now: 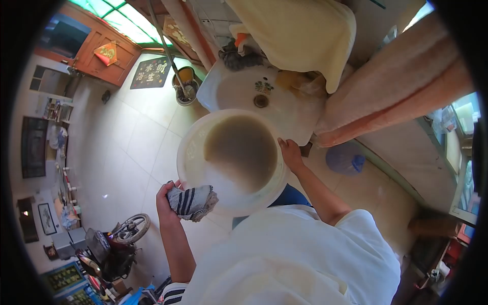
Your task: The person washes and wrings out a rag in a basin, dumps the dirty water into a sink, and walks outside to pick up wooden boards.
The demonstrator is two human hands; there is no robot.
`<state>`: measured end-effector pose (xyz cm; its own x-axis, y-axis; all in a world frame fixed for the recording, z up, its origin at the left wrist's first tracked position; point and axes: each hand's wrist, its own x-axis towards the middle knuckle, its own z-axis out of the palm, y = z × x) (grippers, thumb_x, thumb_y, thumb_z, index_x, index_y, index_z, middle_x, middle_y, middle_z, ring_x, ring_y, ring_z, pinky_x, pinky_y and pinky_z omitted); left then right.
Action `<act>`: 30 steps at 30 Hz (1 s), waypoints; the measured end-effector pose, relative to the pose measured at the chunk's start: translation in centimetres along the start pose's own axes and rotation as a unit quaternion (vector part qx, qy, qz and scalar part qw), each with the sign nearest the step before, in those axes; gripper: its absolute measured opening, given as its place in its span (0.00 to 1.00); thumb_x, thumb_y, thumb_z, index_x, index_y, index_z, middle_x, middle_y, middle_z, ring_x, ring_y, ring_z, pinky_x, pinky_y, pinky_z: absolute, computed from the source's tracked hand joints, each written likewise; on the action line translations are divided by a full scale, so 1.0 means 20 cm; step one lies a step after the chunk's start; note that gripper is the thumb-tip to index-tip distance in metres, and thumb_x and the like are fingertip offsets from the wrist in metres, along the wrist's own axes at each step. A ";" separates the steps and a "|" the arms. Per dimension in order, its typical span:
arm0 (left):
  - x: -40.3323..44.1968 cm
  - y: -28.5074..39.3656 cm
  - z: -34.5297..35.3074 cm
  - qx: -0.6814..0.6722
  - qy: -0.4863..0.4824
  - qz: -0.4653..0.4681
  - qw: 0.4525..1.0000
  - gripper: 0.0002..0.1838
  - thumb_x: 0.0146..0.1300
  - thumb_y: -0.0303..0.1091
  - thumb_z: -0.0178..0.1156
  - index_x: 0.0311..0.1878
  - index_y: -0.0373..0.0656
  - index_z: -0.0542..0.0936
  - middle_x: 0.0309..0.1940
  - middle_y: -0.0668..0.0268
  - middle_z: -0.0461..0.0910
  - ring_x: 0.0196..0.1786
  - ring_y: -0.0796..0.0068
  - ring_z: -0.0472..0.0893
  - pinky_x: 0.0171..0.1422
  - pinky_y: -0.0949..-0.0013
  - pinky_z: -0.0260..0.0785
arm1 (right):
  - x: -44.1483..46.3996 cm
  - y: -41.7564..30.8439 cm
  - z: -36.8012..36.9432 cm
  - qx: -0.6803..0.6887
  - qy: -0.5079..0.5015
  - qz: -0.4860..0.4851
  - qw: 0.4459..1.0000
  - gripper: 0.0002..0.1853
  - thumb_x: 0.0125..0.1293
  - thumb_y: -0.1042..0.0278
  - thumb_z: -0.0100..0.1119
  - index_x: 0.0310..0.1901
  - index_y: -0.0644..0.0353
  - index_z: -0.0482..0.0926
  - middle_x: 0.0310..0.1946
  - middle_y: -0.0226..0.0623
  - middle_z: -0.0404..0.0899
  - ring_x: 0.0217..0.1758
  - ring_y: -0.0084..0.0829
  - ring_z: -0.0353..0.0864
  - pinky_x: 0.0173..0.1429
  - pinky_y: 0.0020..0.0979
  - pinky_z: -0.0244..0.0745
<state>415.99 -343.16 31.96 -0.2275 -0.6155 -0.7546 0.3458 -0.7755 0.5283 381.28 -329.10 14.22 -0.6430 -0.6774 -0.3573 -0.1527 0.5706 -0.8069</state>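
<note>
A large pale plastic basin (190, 157) holds murky brownish water (241, 147), which gathers toward the side nearest the sink, so the basin looks tilted. Its far rim overlaps the near edge of a white washbasin sink (231, 91). My right hand (291, 154) is closed on the basin's right rim. At the left rim, my left hand (165, 201) is wrapped round a bunched grey cloth (190, 202) with dark stripes. Some of its fingers reach behind toward the basin, and whether they grip the rim too I cannot tell.
A pale yellow towel (305, 35) hangs over the sink, with a dark cloth (239, 58) at its edge. Left of it, a mop (189, 92) stands in a bucket. A blue plastic bag (351, 160) lies right; a motorcycle (112, 246) stands lower left.
</note>
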 end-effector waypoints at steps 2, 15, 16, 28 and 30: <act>0.08 0.08 0.05 0.008 0.010 0.011 1.000 0.12 0.53 0.32 0.53 0.37 0.35 0.70 0.40 0.53 0.76 0.38 0.63 0.78 0.46 0.60 0.74 | 0.07 0.00 0.04 0.008 0.011 0.011 1.000 0.28 0.65 0.47 0.44 0.28 0.72 0.71 0.28 0.57 0.72 0.35 0.54 0.71 0.43 0.44 0.64; 0.38 0.58 0.41 0.133 -0.047 -0.016 0.990 0.24 0.54 0.37 0.53 0.47 0.24 0.72 0.33 0.54 0.79 0.28 0.67 0.79 0.39 0.69 0.74 | 0.23 -0.15 0.20 0.063 0.044 0.056 0.995 0.28 0.63 0.47 0.45 0.27 0.74 0.72 0.26 0.56 0.72 0.33 0.48 0.70 0.41 0.43 0.63; 0.39 0.61 0.40 0.141 -0.054 -0.019 0.988 0.24 0.54 0.37 0.53 0.47 0.24 0.72 0.32 0.54 0.79 0.28 0.68 0.78 0.38 0.69 0.74 | 0.21 -0.17 0.21 0.076 0.036 0.087 0.993 0.29 0.63 0.47 0.43 0.27 0.75 0.72 0.27 0.63 0.71 0.36 0.57 0.70 0.44 0.47 0.62; 0.36 0.70 0.51 0.198 -0.049 0.005 0.979 0.21 0.52 0.35 0.55 0.48 0.31 0.74 0.33 0.53 0.77 0.26 0.69 0.76 0.36 0.69 0.73 | 0.14 -0.17 0.22 0.106 0.020 0.122 0.987 0.28 0.63 0.48 0.47 0.31 0.76 0.75 0.26 0.48 0.76 0.30 0.34 0.75 0.37 0.34 0.68; 0.34 0.70 0.53 0.187 -0.064 -0.004 0.980 0.21 0.52 0.34 0.55 0.48 0.32 0.74 0.35 0.52 0.77 0.26 0.69 0.76 0.36 0.69 0.73 | 0.15 -0.15 0.21 0.097 0.001 0.107 0.990 0.29 0.63 0.48 0.47 0.31 0.76 0.75 0.27 0.49 0.76 0.30 0.35 0.75 0.38 0.34 0.68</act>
<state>409.60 -359.67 38.37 -0.3492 -0.6038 -0.7166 -0.0083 -0.7627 0.6467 382.97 -334.78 13.63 -0.6465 -0.5493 -0.5295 0.1339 0.6016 -0.7875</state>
